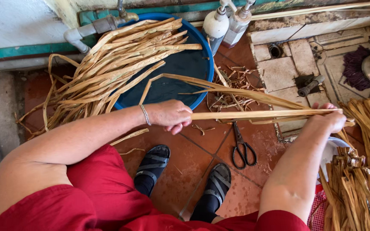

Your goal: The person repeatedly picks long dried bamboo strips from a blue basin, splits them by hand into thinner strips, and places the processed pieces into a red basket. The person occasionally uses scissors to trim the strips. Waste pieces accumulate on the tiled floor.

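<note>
Head view: a long tan dried-leaf strip [262, 114] stretches across mid-frame between both hands; left hand [172, 115] and right hand [332, 119] each closed, pinching its ends.

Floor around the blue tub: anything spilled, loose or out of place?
Yes. Dry fibre scraps litter the tiles beside the blue tub, and black scissors lie open near the sandalled feet. The strip between left hand and right hand looks intact.
</note>
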A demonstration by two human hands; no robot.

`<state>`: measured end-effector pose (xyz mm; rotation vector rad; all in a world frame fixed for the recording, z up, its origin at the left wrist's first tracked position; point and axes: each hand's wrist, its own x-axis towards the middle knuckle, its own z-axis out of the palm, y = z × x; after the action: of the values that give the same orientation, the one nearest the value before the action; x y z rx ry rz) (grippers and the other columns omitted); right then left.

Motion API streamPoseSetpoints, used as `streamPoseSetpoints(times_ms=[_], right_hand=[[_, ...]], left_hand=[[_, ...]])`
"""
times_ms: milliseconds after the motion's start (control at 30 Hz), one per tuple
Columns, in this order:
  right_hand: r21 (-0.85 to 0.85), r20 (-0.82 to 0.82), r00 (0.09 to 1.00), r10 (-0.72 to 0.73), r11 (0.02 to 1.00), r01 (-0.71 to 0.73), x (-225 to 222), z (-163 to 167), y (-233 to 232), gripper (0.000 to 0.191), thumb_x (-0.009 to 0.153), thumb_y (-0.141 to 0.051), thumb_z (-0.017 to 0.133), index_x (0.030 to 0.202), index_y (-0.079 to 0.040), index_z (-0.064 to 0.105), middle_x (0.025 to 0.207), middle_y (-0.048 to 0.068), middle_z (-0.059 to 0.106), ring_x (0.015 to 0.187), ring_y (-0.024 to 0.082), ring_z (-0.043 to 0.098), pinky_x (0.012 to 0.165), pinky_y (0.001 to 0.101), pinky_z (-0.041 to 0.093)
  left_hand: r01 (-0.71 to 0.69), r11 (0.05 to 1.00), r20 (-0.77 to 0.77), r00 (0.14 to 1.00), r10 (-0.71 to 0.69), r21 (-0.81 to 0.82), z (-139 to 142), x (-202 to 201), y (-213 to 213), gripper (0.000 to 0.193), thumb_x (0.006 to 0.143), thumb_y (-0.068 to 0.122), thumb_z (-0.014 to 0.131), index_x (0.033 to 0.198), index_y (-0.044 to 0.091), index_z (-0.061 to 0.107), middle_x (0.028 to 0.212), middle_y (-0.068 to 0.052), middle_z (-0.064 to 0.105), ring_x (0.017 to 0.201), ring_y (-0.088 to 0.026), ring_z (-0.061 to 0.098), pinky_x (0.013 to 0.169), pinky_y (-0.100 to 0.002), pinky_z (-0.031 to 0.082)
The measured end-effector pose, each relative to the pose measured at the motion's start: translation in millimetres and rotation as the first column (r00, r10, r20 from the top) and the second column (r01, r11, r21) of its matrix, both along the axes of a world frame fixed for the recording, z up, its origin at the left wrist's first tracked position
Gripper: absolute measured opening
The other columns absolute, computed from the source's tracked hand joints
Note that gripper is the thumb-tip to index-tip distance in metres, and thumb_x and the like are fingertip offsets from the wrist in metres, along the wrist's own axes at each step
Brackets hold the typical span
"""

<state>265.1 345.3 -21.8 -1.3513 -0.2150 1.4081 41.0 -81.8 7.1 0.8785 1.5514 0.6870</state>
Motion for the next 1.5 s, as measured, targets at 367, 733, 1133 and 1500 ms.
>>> streamPoseSetpoints(times_ms=[367, 733, 1133, 1500], right_hand=[[0.095, -0.087, 0.974, -0.209, 0.972, 0.217, 24.4, -0.5, 31.5, 0.038, 0.099, -0.024, 0.042, 0.077, 0.003, 0.057, 0.064, 0.016, 0.066, 0.050, 0.026, 0.064, 0.048, 0.0456, 0.063], [0.643, -0.048, 0.818, 0.573, 0.644, -0.414, -100.7, 39.3, -89.1, 0.028, 0.104, -0.035, 0.061, 0.116, -0.012, 0.050, 0.092, 0.004, 0.069, 0.087, 0.020, 0.072, 0.077, 0.0479, 0.064], [0.350, 0.036, 0.388, 0.921, 0.352, -0.868, -224.4, -121.3, -277.1, 0.019, 0.103, -0.014, 0.057, 0.120, -0.007, 0.054, 0.104, 0.013, 0.074, 0.093, 0.027, 0.075, 0.076, 0.0419, 0.063], [0.171, -0.105, 0.391, 0.914, 0.404, -0.899, -229.0, -141.1, -263.8, 0.021, 0.094, -0.017, 0.076, 0.108, -0.006, 0.064, 0.065, 0.002, 0.056, 0.050, 0.014, 0.054, 0.052, 0.0329, 0.052]], left_hand=[[-0.059, 0.993, -0.018, 0.998, 0.058, -0.104, -46.4, -81.0, -68.3, 0.032, 0.098, 0.032, 0.053, 0.085, 0.006, 0.066, 0.064, -0.005, 0.067, 0.052, -0.012, 0.055, 0.050, -0.029, 0.046], [0.109, 0.873, -0.634, 0.645, -0.427, -0.476, -158.4, -111.4, -88.0, 0.030, 0.092, 0.030, 0.059, 0.113, 0.011, 0.071, 0.121, -0.017, 0.066, 0.118, -0.036, 0.060, 0.094, -0.053, 0.050], [-0.230, 0.970, -0.945, 0.328, 0.005, -0.075, -120.4, -174.8, -47.3, 0.020, 0.093, 0.007, 0.059, 0.097, 0.003, 0.078, 0.099, -0.024, 0.074, 0.094, -0.037, 0.074, 0.081, -0.046, 0.060], [-0.361, 0.851, -0.664, 0.534, 0.524, 0.381, -121.0, -145.2, -9.8, 0.012, 0.087, 0.015, 0.071, 0.095, 0.007, 0.076, 0.088, -0.015, 0.076, 0.083, -0.030, 0.074, 0.076, -0.040, 0.058]])
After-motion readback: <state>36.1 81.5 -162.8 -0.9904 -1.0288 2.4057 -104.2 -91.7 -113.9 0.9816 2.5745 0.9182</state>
